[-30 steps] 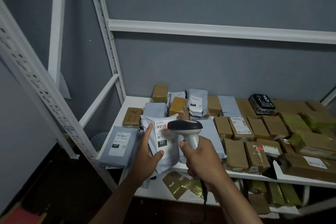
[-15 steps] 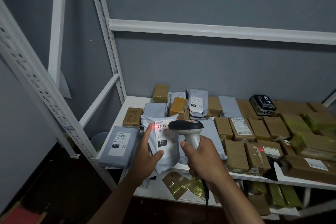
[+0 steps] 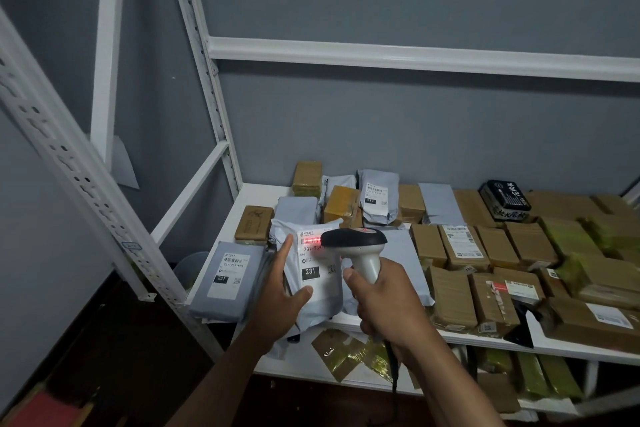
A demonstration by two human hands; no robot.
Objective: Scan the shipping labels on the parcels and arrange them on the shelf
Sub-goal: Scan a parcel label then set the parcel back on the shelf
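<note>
Red scan line now brighter on label (image 3: 313, 242) | left hand (image 3: 280, 302) fingers hold grey parcel (image 3: 317, 282) | right hand (image 3: 384, 305) grips scanner (image 3: 356, 246)

You hold a grey mailer bag (image 3: 313, 282) tilted up over the white shelf (image 3: 249, 199), its white label (image 3: 317, 262) marked 231 lit by red scanner (image 3: 356, 246) light.

free: bare shelf (image 3: 258, 198) corner, rear-left | blocked: parcels (image 3: 491, 253) crowd shelf rightward
</note>
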